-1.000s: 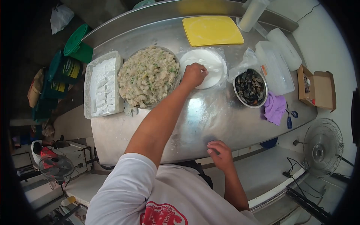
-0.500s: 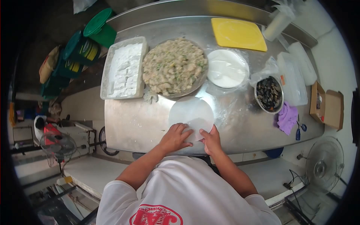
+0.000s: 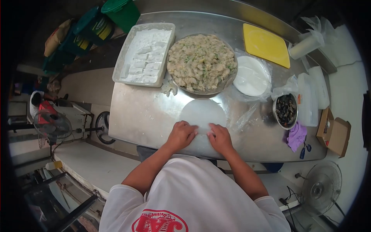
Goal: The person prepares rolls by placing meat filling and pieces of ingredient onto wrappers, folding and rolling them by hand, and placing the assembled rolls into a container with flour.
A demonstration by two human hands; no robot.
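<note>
From where I stand, the worktable (image 3: 131, 116) is bare metal, smooth and shiny under a bright glare. The round sheet (image 3: 203, 111) on it looks thin, smooth and translucent, duller than the metal. The filling (image 3: 201, 62) has a rough, lumpy, moist surface. That tub (image 3: 139, 82) is cloudy plastic with fine matt powder (image 3: 145, 38) inside. Crinkled clear plastic film (image 3: 247, 97) gleams by the white rounds (image 3: 253, 79); the yellow board (image 3: 266, 44) looks like smooth plastic. The purple rag (image 3: 296, 136) is rumpled cloth, the open box (image 3: 340, 135) matt brown cardboard
</note>
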